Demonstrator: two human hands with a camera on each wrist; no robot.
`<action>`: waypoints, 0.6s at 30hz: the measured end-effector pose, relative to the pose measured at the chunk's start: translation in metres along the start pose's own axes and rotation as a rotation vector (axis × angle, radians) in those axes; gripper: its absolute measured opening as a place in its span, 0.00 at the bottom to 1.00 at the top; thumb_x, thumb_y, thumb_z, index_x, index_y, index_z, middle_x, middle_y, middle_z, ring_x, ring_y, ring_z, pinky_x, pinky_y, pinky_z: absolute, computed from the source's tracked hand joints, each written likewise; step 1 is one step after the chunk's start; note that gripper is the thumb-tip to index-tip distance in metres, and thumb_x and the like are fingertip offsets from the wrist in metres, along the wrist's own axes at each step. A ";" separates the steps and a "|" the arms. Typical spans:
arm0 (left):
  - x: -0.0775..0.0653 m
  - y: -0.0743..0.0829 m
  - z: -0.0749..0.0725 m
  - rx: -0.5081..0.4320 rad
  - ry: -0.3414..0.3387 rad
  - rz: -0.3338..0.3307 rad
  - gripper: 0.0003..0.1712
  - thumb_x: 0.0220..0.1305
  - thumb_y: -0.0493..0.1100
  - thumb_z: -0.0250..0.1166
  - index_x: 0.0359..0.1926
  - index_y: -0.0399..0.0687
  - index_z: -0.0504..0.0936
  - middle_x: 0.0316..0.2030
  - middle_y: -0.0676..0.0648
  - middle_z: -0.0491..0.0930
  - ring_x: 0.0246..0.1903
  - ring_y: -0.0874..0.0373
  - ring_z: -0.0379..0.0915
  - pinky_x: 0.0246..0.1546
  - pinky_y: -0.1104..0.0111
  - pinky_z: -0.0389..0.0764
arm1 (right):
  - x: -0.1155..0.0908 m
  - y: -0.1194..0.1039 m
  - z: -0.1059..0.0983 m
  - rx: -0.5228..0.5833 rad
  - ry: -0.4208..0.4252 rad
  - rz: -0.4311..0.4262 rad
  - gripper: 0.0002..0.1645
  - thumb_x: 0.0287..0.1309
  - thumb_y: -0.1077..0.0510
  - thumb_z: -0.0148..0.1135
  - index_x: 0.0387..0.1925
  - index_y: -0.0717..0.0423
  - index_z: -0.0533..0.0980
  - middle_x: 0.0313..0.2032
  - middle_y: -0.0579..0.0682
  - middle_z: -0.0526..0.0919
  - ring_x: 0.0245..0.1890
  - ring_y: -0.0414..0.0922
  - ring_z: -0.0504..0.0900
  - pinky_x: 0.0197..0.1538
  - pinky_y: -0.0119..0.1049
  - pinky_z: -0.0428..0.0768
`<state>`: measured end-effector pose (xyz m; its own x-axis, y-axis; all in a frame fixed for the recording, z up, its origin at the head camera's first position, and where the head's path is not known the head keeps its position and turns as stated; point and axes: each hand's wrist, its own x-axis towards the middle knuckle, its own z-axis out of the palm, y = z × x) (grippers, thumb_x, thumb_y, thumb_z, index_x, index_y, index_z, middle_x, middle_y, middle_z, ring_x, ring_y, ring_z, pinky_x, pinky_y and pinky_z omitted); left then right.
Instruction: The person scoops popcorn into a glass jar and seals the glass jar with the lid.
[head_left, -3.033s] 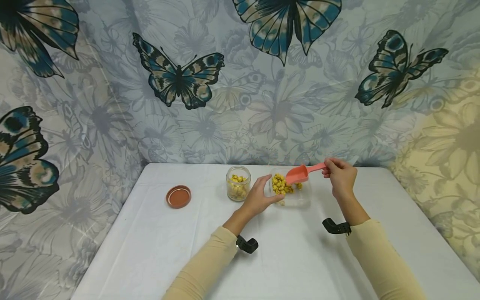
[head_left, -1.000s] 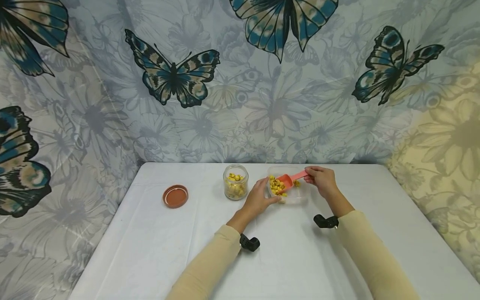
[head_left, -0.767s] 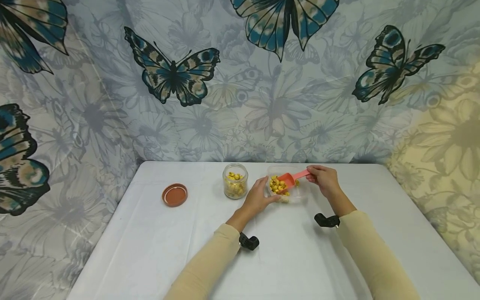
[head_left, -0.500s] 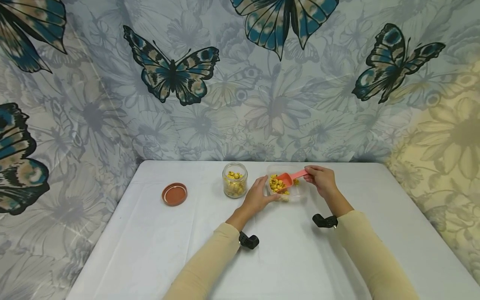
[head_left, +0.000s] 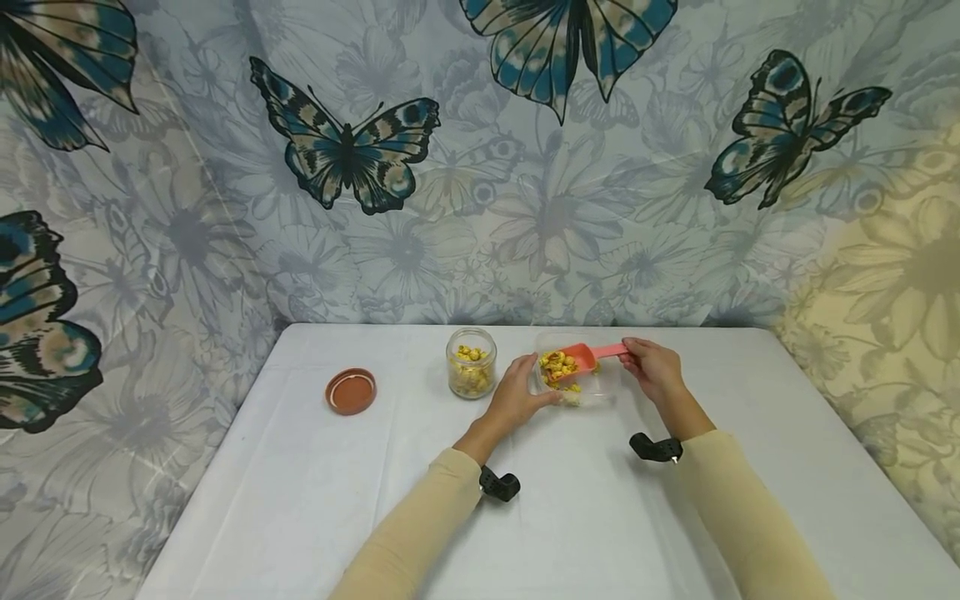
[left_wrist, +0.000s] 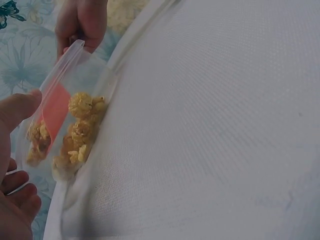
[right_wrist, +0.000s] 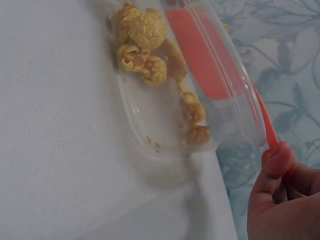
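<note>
My right hand (head_left: 654, 367) pinches the handle of a pink scoop (head_left: 581, 357). The bowl of the scoop is within a clear plastic container (head_left: 598, 392), among yellow popcorn (head_left: 557, 367). In the left wrist view, some popcorn lies at the scoop's mouth and more rests along the container's bottom. My left hand (head_left: 513, 396) holds the container's left end, thumb at the near side and fingers at the far side. Just left of that hand stands a glass jar (head_left: 471, 375), lidless and partly filled with popcorn.
A brown round lid (head_left: 351, 392) lies on the white-covered table (head_left: 420, 483), left of the jar. Behind the table's far edge hangs a butterfly-print cloth (head_left: 405, 258). A black wrist camera (head_left: 656, 447) is strapped to the right wrist, another black camera (head_left: 499, 483) to the left.
Three seconds ago the scoop was over the container's top; it then dipped into the popcorn. Since half a second ago it has shifted slightly right and levelled. The left hand keeps its place.
</note>
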<state>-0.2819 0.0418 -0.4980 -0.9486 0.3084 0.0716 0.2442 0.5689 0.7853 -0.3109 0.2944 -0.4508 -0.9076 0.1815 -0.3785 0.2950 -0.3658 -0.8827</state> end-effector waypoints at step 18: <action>-0.001 0.000 0.002 -0.016 0.017 0.000 0.49 0.59 0.58 0.69 0.73 0.42 0.59 0.71 0.41 0.61 0.70 0.46 0.61 0.69 0.54 0.67 | -0.002 0.007 -0.015 0.040 0.002 -0.042 0.12 0.67 0.63 0.56 0.30 0.52 0.82 0.19 0.46 0.85 0.19 0.36 0.82 0.25 0.25 0.81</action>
<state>-0.2804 0.0425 -0.4991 -0.9520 0.2950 0.0819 0.2408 0.5563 0.7953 -0.3027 0.3055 -0.4606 -0.9184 0.1989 -0.3420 0.2446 -0.3941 -0.8859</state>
